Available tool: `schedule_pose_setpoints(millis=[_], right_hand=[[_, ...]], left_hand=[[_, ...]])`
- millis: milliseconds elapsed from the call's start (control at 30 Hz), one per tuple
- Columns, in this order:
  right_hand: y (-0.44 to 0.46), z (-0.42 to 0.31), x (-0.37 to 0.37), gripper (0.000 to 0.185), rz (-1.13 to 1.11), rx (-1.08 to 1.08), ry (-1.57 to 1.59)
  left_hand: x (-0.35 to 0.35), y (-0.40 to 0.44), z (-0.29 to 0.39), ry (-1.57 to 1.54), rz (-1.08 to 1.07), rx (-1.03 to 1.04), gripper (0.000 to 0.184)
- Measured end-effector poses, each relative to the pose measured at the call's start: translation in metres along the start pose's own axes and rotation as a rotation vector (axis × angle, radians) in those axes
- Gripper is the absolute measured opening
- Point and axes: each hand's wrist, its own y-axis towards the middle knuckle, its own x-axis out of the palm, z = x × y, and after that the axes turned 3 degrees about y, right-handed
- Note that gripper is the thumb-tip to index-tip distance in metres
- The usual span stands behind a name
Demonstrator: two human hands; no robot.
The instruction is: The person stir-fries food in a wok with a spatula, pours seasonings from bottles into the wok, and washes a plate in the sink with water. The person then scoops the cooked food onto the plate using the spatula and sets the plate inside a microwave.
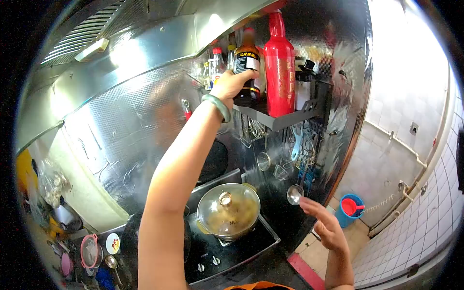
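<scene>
The left hand [231, 86] grips a dark bottle [250, 64] in the upper middle of the frame, thumb across the label side, the other fingers mostly hidden. The bottle is at the black shelf [286, 122]; whether its base rests there or hangs just clear, I cannot tell. Handling it well here calls for a firm hold around the body, a straight and slow path, and care not to knock the tall red bottle [279, 70] just to its right or the small bottles [217, 62] crowded on its left. The arm crosses the frame above the stove [263, 235], so a sure grip matters, with the glass-lidded pot [228, 210] lower down in the centre. The bottle stands close to upright: its long axis runs nearly vertical in the frame, cap towards the top edge, base towards the shelf. The right hand [328, 229], lower right, looks empty, fingers loosely extended near the hanging ladle [295, 194]; contact with it is unclear.
</scene>
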Motion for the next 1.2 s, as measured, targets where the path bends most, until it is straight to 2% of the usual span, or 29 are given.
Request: schedule_pose_setpoints(millis=[67, 100, 167, 200, 233, 300, 333, 367, 467, 567, 600, 700, 767, 833, 900, 933, 967, 1033, 1067, 1100, 1167, 1200], right_hand=[[-0.014, 0.009, -0.003, 0.066, 0.012, 0.073, -0.002], [-0.019, 0.013, -0.004, 0.065, 0.017, 0.098, 0.008], [-0.026, 0.019, -0.001, 0.064, 0.017, 0.141, 0.013], [-0.028, 0.020, 0.000, 0.064, 0.015, 0.160, 0.007], [-0.031, 0.021, 0.001, 0.063, 0.010, 0.179, 0.001], [-0.033, 0.027, 0.003, 0.059, 0.018, 0.188, 0.034], [-0.032, 0.026, 0.005, 0.058, 0.016, 0.195, 0.040], [-0.031, 0.026, 0.006, 0.057, 0.015, 0.203, 0.046], [-0.023, 0.023, 0.008, 0.053, 0.009, 0.201, 0.049], [-0.017, 0.023, 0.010, 0.056, -0.015, 0.191, 0.041], [-0.014, 0.026, 0.011, 0.057, -0.023, 0.182, 0.037], [-0.009, 0.033, 0.011, 0.050, -0.059, 0.176, 0.018], [-0.007, 0.032, 0.014, 0.049, -0.060, 0.215, 0.046], [-0.006, 0.034, 0.018, 0.048, -0.055, 0.242, 0.070], [-0.010, 0.040, 0.020, 0.047, -0.054, 0.259, 0.081], [-0.013, 0.044, 0.022, 0.047, -0.043, 0.284, 0.107], [-0.019, 0.051, 0.026, 0.057, -0.014, 0.290, 0.136], [-0.032, 0.052, 0.027, 0.053, 0.005, 0.459, 0.122], [-0.042, 0.064, 0.027, 0.050, 0.015, 0.473, 0.123], [-0.063, 0.067, 0.032, 0.045, -0.016, 0.439, 0.030], [-0.068, 0.049, 0.041, 0.038, 0.120, 0.484, 0.113], [-0.072, 0.041, 0.046, 0.037, 0.189, 0.556, 0.165]], left_hand=[[0.000, 0.028, -0.027, -0.043, 0.024, 0.116, 0.042], [0.003, 0.038, -0.040, 0.085, 0.100, 0.233, 0.042], [0.016, 0.028, -0.042, 0.235, 0.227, 0.323, 0.047], [0.017, 0.028, -0.046, 0.235, 0.205, 0.417, 0.053], [0.023, 0.014, -0.037, 0.229, 0.217, 0.371, 0.060], [0.025, 0.030, -0.057, 0.448, 0.362, 0.622, 0.070], [0.024, 0.029, -0.062, 0.548, 0.338, 0.601, 0.082], [0.024, 0.029, -0.067, 0.635, 0.317, 0.498, 0.070], [0.027, 0.015, -0.061, 0.675, 0.327, 0.503, 0.082], [0.027, -0.001, -0.055, 0.830, 0.336, 0.448, 0.075], [0.027, -0.004, -0.058, 0.900, 0.397, 0.532, 0.067], [0.017, -0.007, -0.057, 0.982, 0.399, 0.556, 0.052], [0.007, -0.003, -0.060, 0.840, 0.577, 0.769, 0.026], [-0.021, 0.008, -0.057, 0.702, 0.525, 0.739, 0.024], [-0.049, 0.049, -0.064, 0.661, 0.588, 0.630, 0.021], [-0.061, 0.071, -0.067, 0.611, 0.566, 0.632, 0.023], [-0.077, 0.098, -0.073, 0.656, 0.517, 0.690, 0.027], [-0.081, 0.122, -0.063, 0.693, 0.445, 0.526, 0.030], [-0.090, 0.156, -0.075, 0.651, 0.334, 0.630, 0.034], [-0.091, 0.167, -0.071, 0.805, 0.242, 0.752, 0.034], [-0.090, 0.191, -0.064, 0.722, 0.115, 0.561, 0.031], [-0.093, 0.215, -0.074, 0.649, 0.078, 0.560, 0.032]])
